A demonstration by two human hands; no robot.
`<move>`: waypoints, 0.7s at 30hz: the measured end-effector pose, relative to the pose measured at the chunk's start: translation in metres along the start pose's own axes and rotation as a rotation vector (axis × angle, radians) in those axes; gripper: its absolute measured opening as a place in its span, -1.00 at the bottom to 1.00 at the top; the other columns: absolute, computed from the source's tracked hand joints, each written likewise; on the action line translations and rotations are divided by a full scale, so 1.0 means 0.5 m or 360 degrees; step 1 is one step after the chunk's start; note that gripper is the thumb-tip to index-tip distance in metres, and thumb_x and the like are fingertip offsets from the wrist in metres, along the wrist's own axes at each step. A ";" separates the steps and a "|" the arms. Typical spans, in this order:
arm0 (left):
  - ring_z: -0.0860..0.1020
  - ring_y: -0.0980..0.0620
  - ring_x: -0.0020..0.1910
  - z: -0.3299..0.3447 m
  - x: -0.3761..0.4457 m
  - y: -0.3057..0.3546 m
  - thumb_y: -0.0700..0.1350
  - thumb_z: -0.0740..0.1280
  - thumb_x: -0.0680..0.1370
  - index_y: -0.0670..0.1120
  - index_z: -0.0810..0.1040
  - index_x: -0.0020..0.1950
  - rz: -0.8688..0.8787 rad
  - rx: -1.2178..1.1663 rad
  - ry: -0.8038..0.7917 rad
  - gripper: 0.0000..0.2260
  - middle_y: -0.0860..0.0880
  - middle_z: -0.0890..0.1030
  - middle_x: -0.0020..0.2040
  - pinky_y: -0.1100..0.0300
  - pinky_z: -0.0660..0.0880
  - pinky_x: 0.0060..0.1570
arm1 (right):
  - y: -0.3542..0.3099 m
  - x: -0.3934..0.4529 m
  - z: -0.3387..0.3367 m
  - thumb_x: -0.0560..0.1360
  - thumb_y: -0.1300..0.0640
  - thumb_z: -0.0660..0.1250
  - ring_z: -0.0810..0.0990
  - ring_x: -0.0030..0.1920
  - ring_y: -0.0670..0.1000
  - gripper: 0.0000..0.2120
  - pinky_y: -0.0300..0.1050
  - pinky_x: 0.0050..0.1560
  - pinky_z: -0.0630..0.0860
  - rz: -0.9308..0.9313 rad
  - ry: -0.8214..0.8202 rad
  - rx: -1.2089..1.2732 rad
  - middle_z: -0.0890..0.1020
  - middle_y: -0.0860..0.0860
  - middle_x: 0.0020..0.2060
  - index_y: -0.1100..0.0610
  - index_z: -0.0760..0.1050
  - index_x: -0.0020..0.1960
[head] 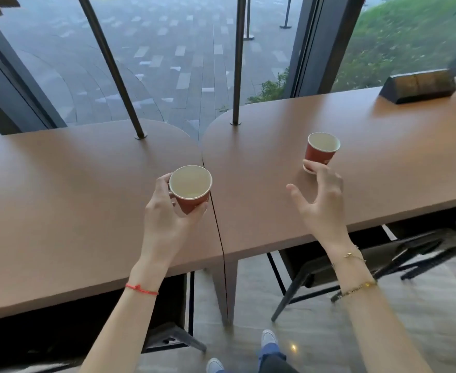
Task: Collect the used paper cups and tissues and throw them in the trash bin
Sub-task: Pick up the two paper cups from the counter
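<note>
The counter (86, 189), two brown tops butted at a seam (217, 219), runs along a window wall, and everything here is placed against that seam. Beyond it, through the glass, lie grey paving and a grass bank; under it stand dark stools on a pale floor. Far right of the seam sits a dark box (418, 86). Two thin posts rise from the counter, one either side of the seam.

Just left of the seam the left hand (167, 211) grips a red cup (190, 188) clear of the top, upright, probably so dregs stay in. Right of the seam a second cup (322, 150) stands on the counter. The right hand (319, 200) is spread, fingertips at its base, seemingly about to close round it. No tissues or bin show.
</note>
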State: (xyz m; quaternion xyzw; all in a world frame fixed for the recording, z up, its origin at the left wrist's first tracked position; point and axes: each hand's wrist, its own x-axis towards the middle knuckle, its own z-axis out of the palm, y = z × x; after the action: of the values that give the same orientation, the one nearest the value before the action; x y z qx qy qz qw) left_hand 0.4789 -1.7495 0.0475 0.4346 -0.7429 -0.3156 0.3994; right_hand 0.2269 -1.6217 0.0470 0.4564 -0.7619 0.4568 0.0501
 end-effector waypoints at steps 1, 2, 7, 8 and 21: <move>0.56 0.22 0.00 0.018 -0.001 0.011 -0.01 0.60 0.30 0.09 0.37 0.22 0.0010 -0.0010 -0.0014 -0.40 0.23 0.55 0.02 0.35 0.47 -0.03 | 0.023 0.010 -0.009 0.45 -0.01 0.41 0.33 0.27 0.02 -0.47 -0.20 0.28 0.25 0.0024 0.0048 -0.0034 0.46 0.01 0.24 0.07 0.34 0.35; 0.56 0.24 -0.01 0.036 -0.002 0.021 -0.01 0.60 0.30 0.10 0.36 0.22 0.0014 -0.0020 -0.0025 -0.40 0.24 0.55 0.01 0.39 0.46 -0.04 | 0.047 0.022 -0.018 0.44 -0.01 0.43 0.32 0.27 0.05 -0.41 -0.18 0.28 0.23 0.0056 0.0085 -0.0065 0.44 0.05 0.26 0.10 0.30 0.38; 0.55 0.28 0.00 0.134 -0.003 0.068 0.00 0.59 0.30 0.10 0.34 0.22 -0.0003 -0.0054 -0.0035 -0.39 0.29 0.52 0.02 0.40 0.46 -0.06 | 0.163 0.092 -0.043 0.36 -0.06 0.49 0.25 0.39 0.16 -0.12 0.11 0.43 0.18 0.0330 0.0020 -0.0061 0.33 0.18 0.38 0.19 0.09 0.49; 0.55 0.26 0.00 0.155 -0.003 0.078 0.00 0.59 0.30 0.09 0.35 0.22 -0.0013 -0.0061 -0.0029 -0.39 0.28 0.53 0.02 0.36 0.47 -0.05 | 0.183 0.105 -0.045 0.36 -0.07 0.49 0.24 0.41 0.15 -0.10 0.13 0.43 0.19 0.0368 -0.0028 -0.0015 0.31 0.17 0.39 0.17 0.06 0.50; 0.54 0.28 0.00 0.300 -0.014 0.149 -0.02 0.59 0.30 0.09 0.36 0.25 -0.0158 0.0029 0.0145 -0.38 0.22 0.53 0.03 0.52 0.40 -0.09 | 0.269 0.219 -0.012 0.32 -0.01 0.54 0.43 0.27 0.06 -0.17 -0.08 0.24 0.39 0.0281 -0.0453 0.0399 0.47 0.01 0.27 0.03 0.15 0.43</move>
State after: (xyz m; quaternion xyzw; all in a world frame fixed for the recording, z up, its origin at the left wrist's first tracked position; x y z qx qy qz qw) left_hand 0.3215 -1.6934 0.0335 0.4884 -0.7044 -0.3081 0.4128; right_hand 0.0620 -1.6663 0.0172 0.4504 -0.7355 0.4818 -0.1555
